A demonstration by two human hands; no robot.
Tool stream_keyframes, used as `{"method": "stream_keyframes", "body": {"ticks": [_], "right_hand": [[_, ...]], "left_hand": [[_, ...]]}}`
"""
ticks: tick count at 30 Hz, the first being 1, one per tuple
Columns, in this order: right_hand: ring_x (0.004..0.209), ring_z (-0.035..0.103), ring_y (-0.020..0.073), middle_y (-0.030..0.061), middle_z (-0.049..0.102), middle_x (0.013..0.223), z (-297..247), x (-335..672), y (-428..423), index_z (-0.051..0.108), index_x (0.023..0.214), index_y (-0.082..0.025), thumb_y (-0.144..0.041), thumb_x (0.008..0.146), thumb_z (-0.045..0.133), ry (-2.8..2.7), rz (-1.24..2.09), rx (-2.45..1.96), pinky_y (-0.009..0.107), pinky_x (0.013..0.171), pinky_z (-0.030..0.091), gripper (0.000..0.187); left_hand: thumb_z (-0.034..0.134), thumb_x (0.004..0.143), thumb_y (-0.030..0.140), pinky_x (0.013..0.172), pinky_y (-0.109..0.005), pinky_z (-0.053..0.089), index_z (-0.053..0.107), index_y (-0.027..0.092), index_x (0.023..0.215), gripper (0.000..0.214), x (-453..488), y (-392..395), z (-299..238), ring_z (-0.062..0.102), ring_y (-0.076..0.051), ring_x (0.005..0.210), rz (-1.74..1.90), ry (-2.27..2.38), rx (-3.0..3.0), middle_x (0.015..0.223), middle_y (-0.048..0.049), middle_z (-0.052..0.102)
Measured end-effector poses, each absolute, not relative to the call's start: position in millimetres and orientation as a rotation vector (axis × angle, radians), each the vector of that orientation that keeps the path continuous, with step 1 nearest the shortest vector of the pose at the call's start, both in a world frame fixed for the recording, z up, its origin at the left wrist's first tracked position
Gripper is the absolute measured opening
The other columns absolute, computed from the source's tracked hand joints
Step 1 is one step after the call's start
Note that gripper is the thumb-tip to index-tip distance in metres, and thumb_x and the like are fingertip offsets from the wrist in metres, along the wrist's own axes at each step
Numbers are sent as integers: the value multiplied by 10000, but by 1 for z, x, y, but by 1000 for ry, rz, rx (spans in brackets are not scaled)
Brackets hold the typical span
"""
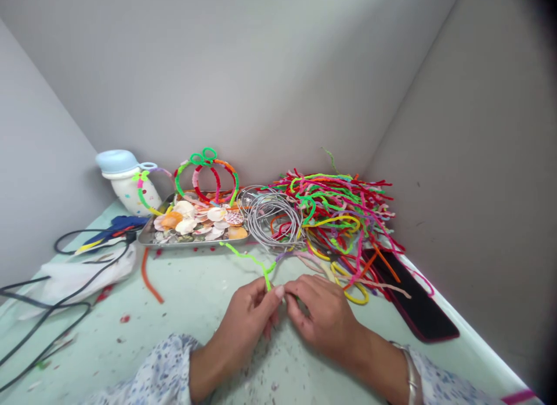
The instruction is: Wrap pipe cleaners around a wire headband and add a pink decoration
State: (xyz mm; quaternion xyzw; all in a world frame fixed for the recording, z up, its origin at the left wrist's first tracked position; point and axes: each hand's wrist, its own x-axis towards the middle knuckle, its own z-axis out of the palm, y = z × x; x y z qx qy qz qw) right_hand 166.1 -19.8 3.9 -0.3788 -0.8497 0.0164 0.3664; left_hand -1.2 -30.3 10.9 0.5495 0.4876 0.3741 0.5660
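Observation:
My left hand and my right hand meet at the table's middle front, both pinched on a bright green pipe cleaner. The green stem rises from between my fingertips and bends away to the left, towards a metal tray. A lilac pipe cleaner crosses it just above my fingers. My right wrist wears a silver bangle.
A metal tray of seashells holds pipe-cleaner rings. Grey wire coils lie beside a big heap of coloured pipe cleaners. A dark phone lies right. A white bottle, a blue glue gun, black cables and a loose orange stem lie left.

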Motion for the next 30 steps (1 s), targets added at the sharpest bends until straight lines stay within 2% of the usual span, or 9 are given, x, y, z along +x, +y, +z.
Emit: {"method": "stream_keyframes", "body": {"ticks": [7,13,20,26,30], "right_hand": [[669,565,161,29,612,706,1,166,-19,614,872,-176,-146,882,502,-2145,46,-991,285,649,423,117],[688,572,166,36,617,722,0,165,-21,616,892,-174,-144,890,502,-2148,56,-988,289,665,434,118],[688,583,160,33,634,740,-1,165,-19,626,941,-179,-146,897,496,-2118,65,-991,288,670,445,141],[686,590,157,37,647,765,-2,166,-20,653,1011,-189,-152,892,510,-2104,175,-1001,273,649,442,189],[695,593,151,29,645,771,2,165,-20,656,980,-195,-140,884,498,-2063,361,-1018,257,648,446,193]], "left_hand": [[524,873,373,414,-194,334,521,172,684,276,1,-31,8,473,-85,410,940,1113,1233,548,37,539],[541,837,314,385,-169,294,523,177,744,167,4,-32,9,413,-67,380,924,1055,961,508,57,509],[632,768,282,389,-158,291,524,171,742,158,7,-33,14,389,-52,397,958,1003,783,531,54,525],[639,786,321,395,-166,275,526,172,774,187,5,-30,10,391,-50,388,964,1040,910,527,64,534],[612,813,298,428,-178,294,524,170,760,165,4,-29,8,398,-58,405,980,1058,1033,504,73,513]]}}
